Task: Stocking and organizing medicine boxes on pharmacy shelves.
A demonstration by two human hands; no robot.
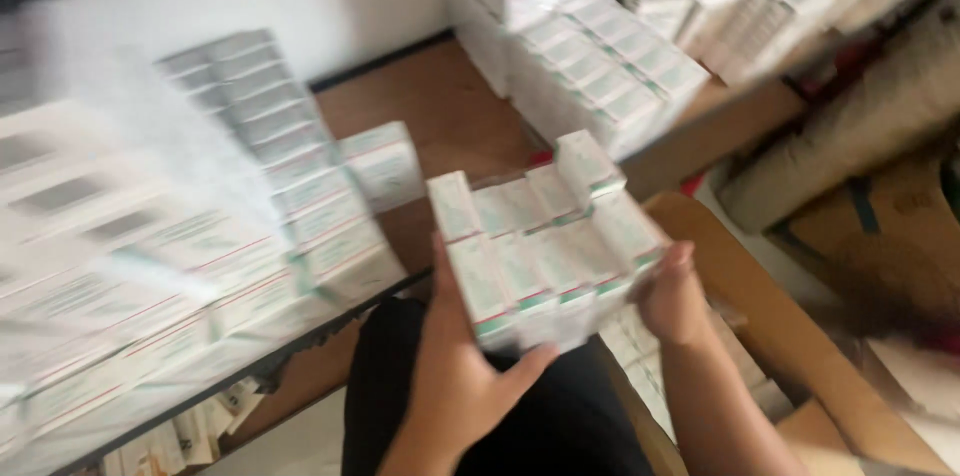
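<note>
The left hand (455,376) grips the near left side of a bundle of small white cartons (545,246), thumb lying up along its left edge and fingers curled under the bottom. The right hand (672,298) presses against the bundle's right side, fingers wrapped around the lower right corner. Together they hold the bundle up in the centre of the frame, above the person's dark-clothed lap (480,406). The cartons in it are white with green and red edge stripes, packed side by side in rows; the picture is blurred, so finer detail cannot be told.

Left of the hands, a large stack of like cartons (180,256) fills the left half of the frame, resting on a brown counter (440,106). In the upper right another pile of the same cartons (640,26) lies along the counter's far edge. At the right, a brown cardboard box (790,336) stands open beside the right forearm, with more cartons just visible inside it.
</note>
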